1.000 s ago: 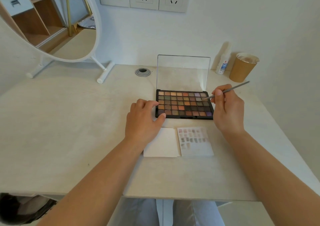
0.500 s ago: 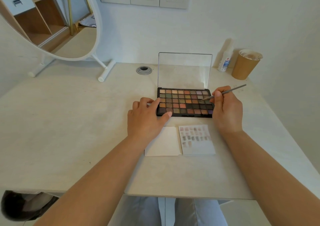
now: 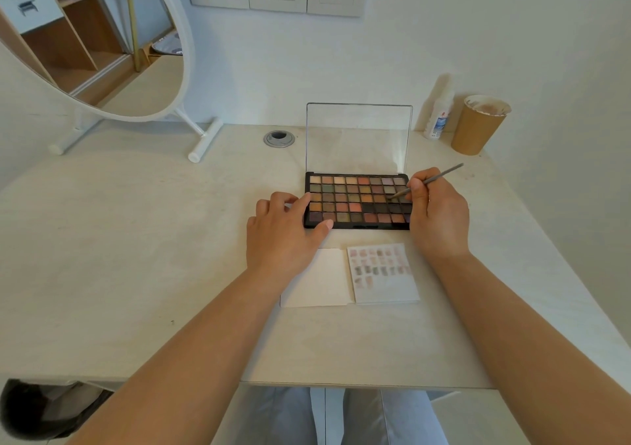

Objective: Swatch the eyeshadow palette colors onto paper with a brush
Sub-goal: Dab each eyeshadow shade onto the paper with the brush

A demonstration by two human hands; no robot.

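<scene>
An open black eyeshadow palette (image 3: 355,202) with several rows of brown, orange and purple pans lies mid-table, its clear lid (image 3: 358,137) standing upright. My right hand (image 3: 438,216) pinches a thin grey brush (image 3: 433,178); its tip touches a pan in the third row near the palette's right end. My left hand (image 3: 283,236) rests at the palette's left edge, index finger and thumb touching its frame. Below lies a white paper (image 3: 382,272) bearing several faint swatches, beside a blank sheet (image 3: 321,279).
A round white-framed mirror (image 3: 102,52) stands at the back left. A cable grommet (image 3: 279,138) sits behind the palette. A small white bottle (image 3: 438,117) and a brown paper cup (image 3: 478,125) stand at the back right by the wall.
The brush tip has shifted slightly down within the palette's right side. My left hand stays at the palette's left edge. The view has tilted a little.
</scene>
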